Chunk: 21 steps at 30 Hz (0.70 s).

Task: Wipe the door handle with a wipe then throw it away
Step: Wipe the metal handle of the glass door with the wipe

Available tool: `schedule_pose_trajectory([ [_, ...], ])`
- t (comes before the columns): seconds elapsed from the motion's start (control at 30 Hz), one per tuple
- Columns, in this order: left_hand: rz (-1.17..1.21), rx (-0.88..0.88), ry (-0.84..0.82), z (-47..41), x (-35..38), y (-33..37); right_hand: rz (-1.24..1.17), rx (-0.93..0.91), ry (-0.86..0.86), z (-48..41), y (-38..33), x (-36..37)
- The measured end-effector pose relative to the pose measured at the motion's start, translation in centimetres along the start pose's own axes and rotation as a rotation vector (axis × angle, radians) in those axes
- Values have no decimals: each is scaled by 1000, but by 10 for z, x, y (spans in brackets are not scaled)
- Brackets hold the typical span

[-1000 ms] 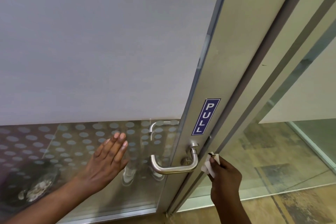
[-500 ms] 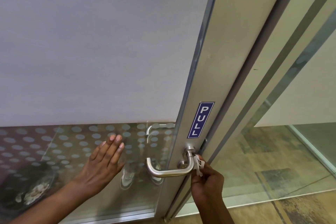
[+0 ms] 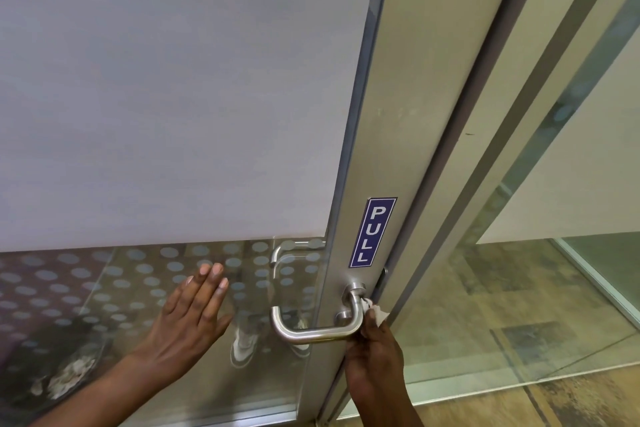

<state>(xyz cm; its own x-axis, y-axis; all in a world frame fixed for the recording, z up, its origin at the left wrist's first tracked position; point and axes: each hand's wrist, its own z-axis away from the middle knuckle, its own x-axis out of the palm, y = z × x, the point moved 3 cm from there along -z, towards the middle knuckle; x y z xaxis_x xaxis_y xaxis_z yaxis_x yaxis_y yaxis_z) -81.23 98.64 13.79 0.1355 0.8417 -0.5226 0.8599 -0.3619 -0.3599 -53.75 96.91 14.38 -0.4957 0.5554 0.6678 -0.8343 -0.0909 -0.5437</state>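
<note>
A brushed-metal lever door handle (image 3: 311,333) juts from the grey door stile below a blue PULL sticker (image 3: 372,232). My right hand (image 3: 375,360) grips a small white wipe (image 3: 378,314) and presses it against the handle's right bend, near the round base. Only a corner of the wipe shows above my fingers. My left hand (image 3: 192,319) lies flat with fingers together on the dotted glass panel (image 3: 104,288), left of the handle, holding nothing.
The door's upper glass is frosted grey. A second handle (image 3: 287,253) shows through the glass on the far side. To the right stand the door frame (image 3: 485,149) and a clear glass wall over patterned floor (image 3: 519,305). Shoes reflect in the lower glass.
My right hand has come up from beside the door edge and brought the wipe onto the handle's right bend. The left hand has stayed flat on the glass.
</note>
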Motion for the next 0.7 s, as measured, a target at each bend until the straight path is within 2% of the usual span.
schedule_pose_trajectory([
  [0.37, -9, -38, -24, 4, 4, 3, -324, 261, -44, 27, 30, -4],
  [0.57, -1, -39, -51, 0, -1, 4, -18, 366, 44, 35, 56, 5],
  [0.7, -3, -48, -95, -1, -4, 4, 12, 411, -75, 42, 74, 17],
])
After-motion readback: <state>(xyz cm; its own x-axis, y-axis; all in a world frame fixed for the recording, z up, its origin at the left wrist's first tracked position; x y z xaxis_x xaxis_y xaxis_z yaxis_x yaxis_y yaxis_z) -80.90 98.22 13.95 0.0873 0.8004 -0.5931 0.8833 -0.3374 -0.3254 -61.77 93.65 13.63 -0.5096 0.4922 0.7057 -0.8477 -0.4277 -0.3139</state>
